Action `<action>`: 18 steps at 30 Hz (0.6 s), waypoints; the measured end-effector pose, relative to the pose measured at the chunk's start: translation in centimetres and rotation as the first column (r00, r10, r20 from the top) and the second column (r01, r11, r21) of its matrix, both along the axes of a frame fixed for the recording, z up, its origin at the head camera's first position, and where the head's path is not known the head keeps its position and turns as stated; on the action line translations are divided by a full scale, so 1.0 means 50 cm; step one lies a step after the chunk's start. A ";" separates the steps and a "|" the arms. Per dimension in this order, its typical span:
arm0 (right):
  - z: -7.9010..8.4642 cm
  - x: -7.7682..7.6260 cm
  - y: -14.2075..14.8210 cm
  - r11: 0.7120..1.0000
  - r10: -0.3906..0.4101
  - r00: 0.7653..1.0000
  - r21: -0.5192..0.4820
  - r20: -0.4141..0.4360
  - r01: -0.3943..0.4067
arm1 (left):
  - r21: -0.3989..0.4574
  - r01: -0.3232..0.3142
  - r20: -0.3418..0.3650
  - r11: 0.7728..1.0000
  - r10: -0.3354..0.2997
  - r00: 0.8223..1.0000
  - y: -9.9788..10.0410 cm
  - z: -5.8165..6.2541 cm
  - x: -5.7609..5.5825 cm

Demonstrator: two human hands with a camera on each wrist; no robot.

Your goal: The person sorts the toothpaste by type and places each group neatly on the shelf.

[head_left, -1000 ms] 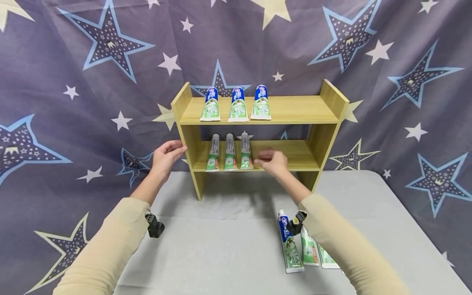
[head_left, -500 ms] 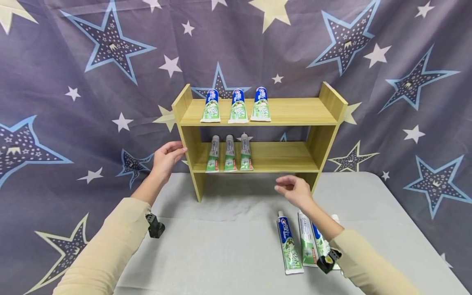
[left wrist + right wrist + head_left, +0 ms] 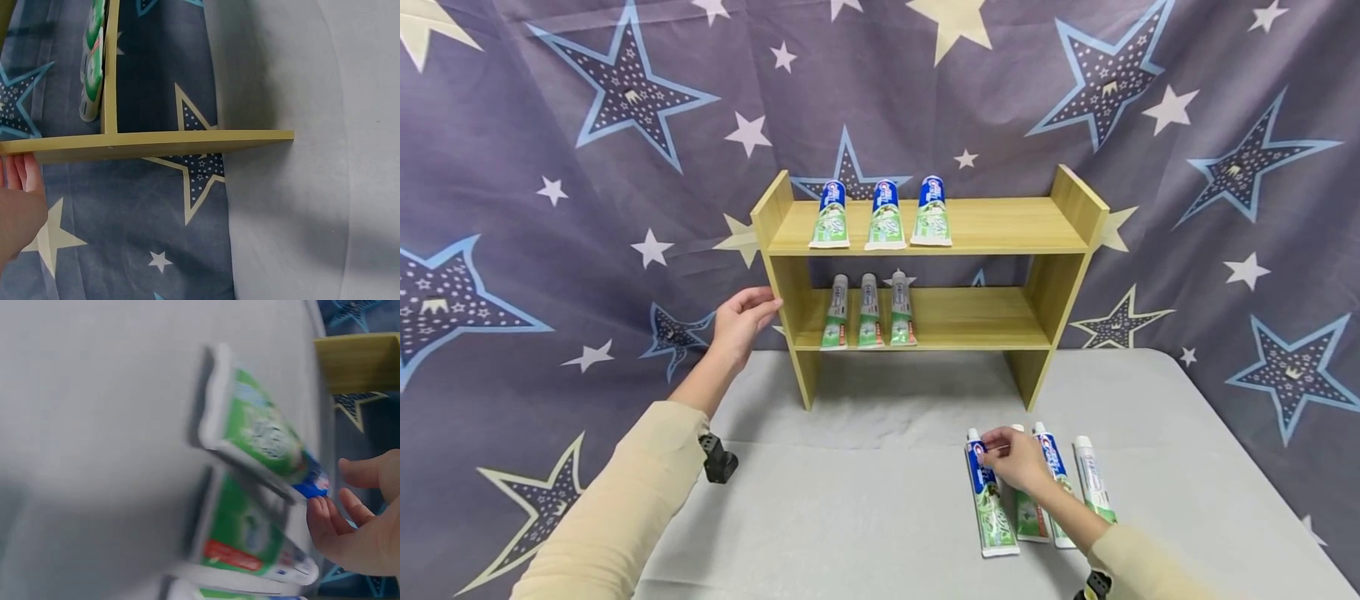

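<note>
My left hand [image 3: 741, 323] touches the outer left side of the wooden shelf [image 3: 1037, 333] with its fingertips; in the left wrist view the fingers [image 3: 24, 172] lie against that panel. My right hand [image 3: 1017, 458] is over the upper part of a blue-and-green toothpaste tube [image 3: 992, 517], the leftmost tube on the table. In the right wrist view that tube's blue end [image 3: 312, 482] lies between the thumb and the fingers, which stand apart. Beside it lie a grey-and-green toothpaste tube [image 3: 1032, 521], partly hidden by the hand, and another blue-and-green one [image 3: 1054, 454].
Three blue-and-green tubes [image 3: 886, 218] lie on the top board, three grey-and-green tubes [image 3: 869, 312] on the lower one, all left of centre. Another grey-and-green tube [image 3: 1093, 479] lies rightmost on the grey tabletop [image 3: 820, 517]. A starry curtain [image 3: 625, 200] hangs behind.
My right hand has moved from beside the lower board's tubes down and toward me to the leftmost tube on the table. The left hand stays at the shelf's side.
</note>
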State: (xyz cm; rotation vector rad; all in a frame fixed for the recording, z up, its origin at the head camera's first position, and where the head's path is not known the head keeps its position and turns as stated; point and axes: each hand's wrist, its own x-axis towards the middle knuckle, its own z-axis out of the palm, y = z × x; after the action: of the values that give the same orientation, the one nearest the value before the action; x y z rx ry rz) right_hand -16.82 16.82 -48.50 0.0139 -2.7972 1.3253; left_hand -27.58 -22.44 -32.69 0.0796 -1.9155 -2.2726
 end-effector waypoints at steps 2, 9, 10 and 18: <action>-0.009 0.011 0.002 1.000 0.014 1.000 0.026 -0.012 -0.013 | 0.015 0.002 -0.002 1.000 -0.002 1.000 0.003 0.000 0.001; -0.019 0.019 -0.006 0.995 0.006 1.000 0.095 -0.028 -0.003 | 0.028 0.000 -0.015 1.000 0.001 1.000 0.003 -0.003 -0.002; -0.020 0.018 -0.008 0.994 -0.001 1.000 0.107 -0.019 0.003 | 0.027 -0.001 -0.014 1.000 0.002 1.000 0.003 -0.003 -0.002; -0.027 0.017 -0.027 0.981 -0.031 0.999 0.194 0.044 0.022 | -0.012 0.003 -0.001 1.000 -0.003 1.000 -0.001 -0.003 0.002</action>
State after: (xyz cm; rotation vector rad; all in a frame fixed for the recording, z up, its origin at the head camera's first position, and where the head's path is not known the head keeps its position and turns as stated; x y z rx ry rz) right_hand -15.99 15.45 -49.87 -0.0485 -2.9432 1.0561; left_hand -27.49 -22.48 -32.83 0.0743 -1.9301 -2.2618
